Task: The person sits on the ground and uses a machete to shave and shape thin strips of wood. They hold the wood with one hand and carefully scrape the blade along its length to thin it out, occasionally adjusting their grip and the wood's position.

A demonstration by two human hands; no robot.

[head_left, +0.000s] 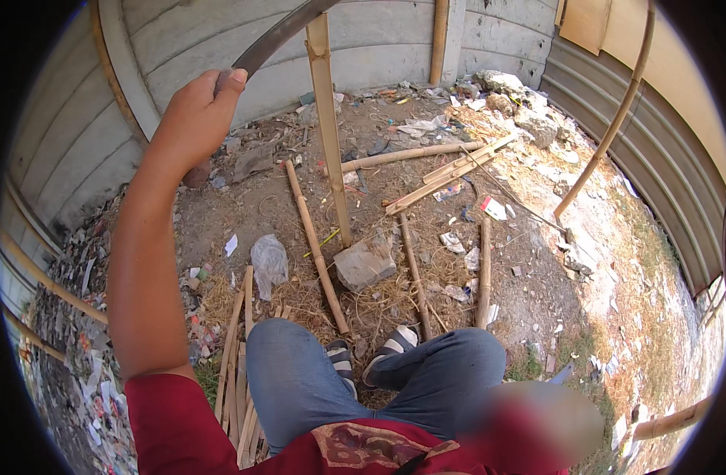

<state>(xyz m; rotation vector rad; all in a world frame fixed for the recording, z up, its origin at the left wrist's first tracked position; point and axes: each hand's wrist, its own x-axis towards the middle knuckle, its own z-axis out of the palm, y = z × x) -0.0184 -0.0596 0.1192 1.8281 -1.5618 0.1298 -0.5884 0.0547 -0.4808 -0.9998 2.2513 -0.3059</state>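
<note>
The strip (337, 158), a length of split bamboo, stands nearly upright at the middle, its foot just beside the grey block (367, 265) and its top close by the blade (276, 41); whether the two touch, I cannot tell. The left hand (193, 115) is raised, fingers closed round the blade's handle, the blade slanting up out of view. The right hand does not show, so I cannot tell how its fingers stand. The work looks part done: thin slats (238, 317) lie bunched beside the left knee (284, 356) and split pieces (430, 190) lie further off, while several poles, such as the left one (316, 245) and the right one (484, 273), look round and unsplit. The standing strip could, I judge, be split narrower. All this lies on bare earth (529, 317) strewn with dry fibres and scraps, a clear bag (269, 260) among them. Grey panel walls (371, 59) close the back and left, corrugated sheeting (640, 146) the right, with rocks (537, 127) in the sunny far corner.
</note>
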